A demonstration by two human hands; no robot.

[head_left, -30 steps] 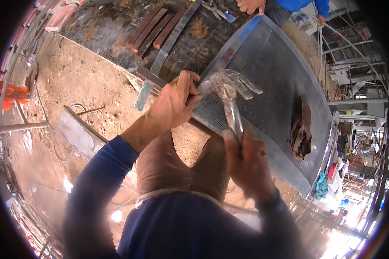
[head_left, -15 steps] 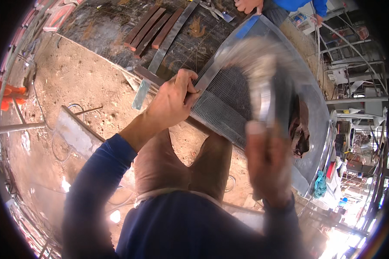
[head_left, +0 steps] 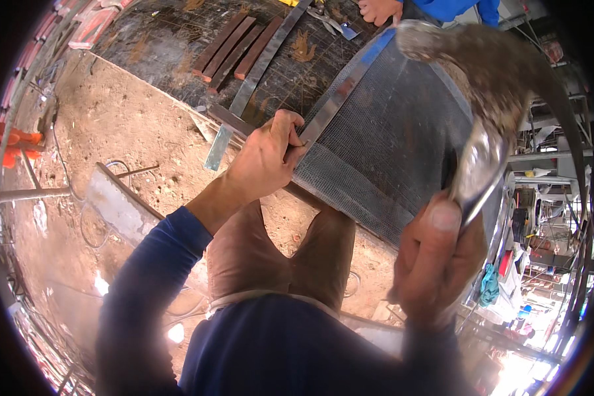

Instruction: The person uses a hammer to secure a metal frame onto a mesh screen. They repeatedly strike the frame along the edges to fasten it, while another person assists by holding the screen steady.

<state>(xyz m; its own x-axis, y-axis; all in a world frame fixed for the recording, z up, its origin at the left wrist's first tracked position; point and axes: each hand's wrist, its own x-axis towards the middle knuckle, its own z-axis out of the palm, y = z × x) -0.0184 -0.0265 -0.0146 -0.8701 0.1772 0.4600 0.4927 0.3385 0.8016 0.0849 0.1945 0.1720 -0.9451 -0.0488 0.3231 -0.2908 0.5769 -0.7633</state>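
Swung up and rightward since half a second ago, the claw hammer (head_left: 492, 66) is gripped in the right hand (head_left: 435, 257), near the wire mesh (head_left: 389, 132). Fingers of the left hand (head_left: 269, 153) pinch narrowly at the metal strip's (head_left: 336, 100) near end, probably for steadying; what they enclose, I cannot tell.

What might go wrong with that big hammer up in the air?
The hammer is raised in the right hand, and the left hand is at the near end of the metal strip, so a swing that misses might hit that hand. Another person's hand is by the strip's far end; if it nudges the strip or the dark mesh sheet, things might shift out of place.
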